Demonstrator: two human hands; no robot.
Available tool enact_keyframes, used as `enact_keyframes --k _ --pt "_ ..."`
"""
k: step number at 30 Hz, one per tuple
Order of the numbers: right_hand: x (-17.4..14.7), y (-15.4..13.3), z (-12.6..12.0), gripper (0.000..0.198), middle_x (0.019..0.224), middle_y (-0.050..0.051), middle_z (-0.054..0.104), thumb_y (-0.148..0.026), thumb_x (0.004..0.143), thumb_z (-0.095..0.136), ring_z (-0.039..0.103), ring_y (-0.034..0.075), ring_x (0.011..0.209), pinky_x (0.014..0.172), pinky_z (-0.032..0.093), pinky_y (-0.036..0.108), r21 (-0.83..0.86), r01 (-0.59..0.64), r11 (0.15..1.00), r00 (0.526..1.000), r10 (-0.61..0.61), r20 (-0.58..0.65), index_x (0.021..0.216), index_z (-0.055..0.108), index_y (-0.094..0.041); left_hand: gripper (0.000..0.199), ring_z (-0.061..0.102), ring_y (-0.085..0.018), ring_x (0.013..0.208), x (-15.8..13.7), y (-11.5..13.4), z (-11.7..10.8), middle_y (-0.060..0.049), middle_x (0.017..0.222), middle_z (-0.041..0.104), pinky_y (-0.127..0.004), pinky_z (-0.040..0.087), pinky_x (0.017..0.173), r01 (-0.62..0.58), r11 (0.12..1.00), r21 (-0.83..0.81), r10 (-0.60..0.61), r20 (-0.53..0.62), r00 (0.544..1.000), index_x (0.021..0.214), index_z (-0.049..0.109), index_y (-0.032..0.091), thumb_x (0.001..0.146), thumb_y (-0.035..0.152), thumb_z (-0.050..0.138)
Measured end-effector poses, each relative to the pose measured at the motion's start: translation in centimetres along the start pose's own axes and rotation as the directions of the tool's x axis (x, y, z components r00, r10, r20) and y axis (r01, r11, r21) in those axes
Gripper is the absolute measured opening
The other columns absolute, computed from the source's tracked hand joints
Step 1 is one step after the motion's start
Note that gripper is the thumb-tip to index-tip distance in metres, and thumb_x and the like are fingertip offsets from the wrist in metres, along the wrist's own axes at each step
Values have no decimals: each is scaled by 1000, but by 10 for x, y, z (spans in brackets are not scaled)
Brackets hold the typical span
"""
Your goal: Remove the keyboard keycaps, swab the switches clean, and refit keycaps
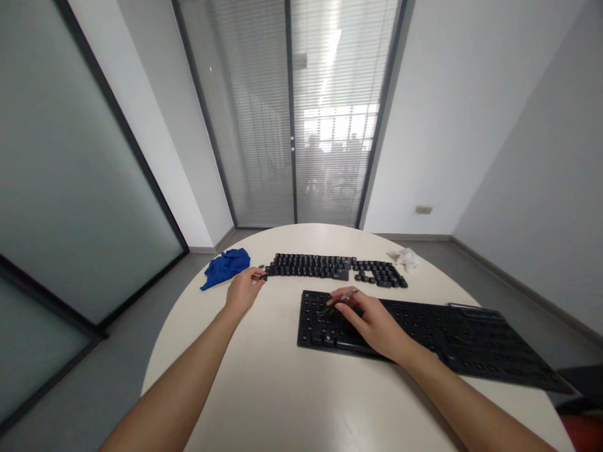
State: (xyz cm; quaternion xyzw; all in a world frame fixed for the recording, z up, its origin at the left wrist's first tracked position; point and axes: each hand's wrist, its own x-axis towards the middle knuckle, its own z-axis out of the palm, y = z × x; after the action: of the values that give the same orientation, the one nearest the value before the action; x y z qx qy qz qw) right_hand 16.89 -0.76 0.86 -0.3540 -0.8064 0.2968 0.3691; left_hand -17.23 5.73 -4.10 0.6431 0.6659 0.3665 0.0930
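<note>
My left hand [244,290] is closed in a pinch on a black keycap [263,277], at the left end of the loose keycaps. Those black keycaps [308,266] lie in rows across the far half of the table, laid out like a keyboard. Over the left part of a black keyboard [409,317], my right hand [365,317] grips a thin wire tool [336,302] that looks like a keycap puller. Most of this keyboard's visible left part shows bare key sockets, with a few caps [328,339] along its near edge. The hand hides some of the board.
A crumpled blue cloth [227,267] lies at the table's left, and a white crumpled tissue or cloth [405,258] at the far right. The keyboard's right end reaches the edge of the round white table [254,383]. A red and black object [581,408] stands at lower right.
</note>
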Motion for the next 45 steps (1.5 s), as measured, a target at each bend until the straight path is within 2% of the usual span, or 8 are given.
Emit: enact_keyframes --k 11,17,21,24,27,30,36,45 --pt "16 -31 5 23 98 6 71 -38 101 47 68 19 86 79 53 31 95 -75 993 990 63 124 105 61 -21 22 69 -21 90 -3 1 -1 -5 101 72 -32 52 84 -30 999 -18 29 -42 999 100 68 19 79 14 70" --pt "22 -38 14 22 87 3 69 -36 102 46 65 18 79 73 50 29 1 -59 998 979 57 195 102 61 -21 19 64 -22 91 -13 27 -4 -5 106 65 -36 51 87 -146 989 0 146 -77 986 102 67 21 83 22 66" --pt "11 -32 17 20 96 5 71 -33 101 47 65 18 85 78 49 29 -29 -19 999 979 25 200 106 62 -21 15 61 -23 102 -29 57 -5 -6 106 66 -37 51 90 -376 922 -89 380 32 924 102 65 22 89 23 58" --pt "4 -27 17 19 105 6 71 -30 101 48 66 18 94 85 49 29 -42 42 998 972 -31 232 108 63 -21 23 58 -24 114 -42 74 -6 -8 118 65 -41 45 104 -546 811 -212 580 165 798 111 63 22 88 20 59" --pt "2 -21 17 17 107 5 71 -27 100 51 66 18 97 87 49 29 -46 84 995 959 -68 274 110 64 -22 43 52 -26 127 -51 84 -8 -11 134 58 -43 41 111 -594 740 -316 673 316 669 125 57 22 83 23 67" --pt "3 -17 15 15 107 4 72 -25 99 53 66 17 97 88 49 27 -18 98 995 953 -89 291 108 65 -22 65 44 -30 136 -55 87 -6 -13 144 51 -46 36 116 -587 722 -365 692 396 604 135 51 23 76 32 78" --pt "5 -7 12 15 102 3 74 -28 98 56 67 17 92 87 50 28 77 51 996 954 -71 290 103 69 -22 84 36 -35 143 -57 89 3 -15 151 45 -52 29 119 -554 741 -380 670 473 571 141 47 23 69 48 84" --pt "8 8 17 25 89 4 70 -42 94 60 66 18 86 84 52 32 423 -190 886 960 77 270 99 64 -17 66 38 -33 141 -62 96 9 -14 149 45 -51 33 118 -533 749 -394 663 467 585 131 58 24 73 45 83"
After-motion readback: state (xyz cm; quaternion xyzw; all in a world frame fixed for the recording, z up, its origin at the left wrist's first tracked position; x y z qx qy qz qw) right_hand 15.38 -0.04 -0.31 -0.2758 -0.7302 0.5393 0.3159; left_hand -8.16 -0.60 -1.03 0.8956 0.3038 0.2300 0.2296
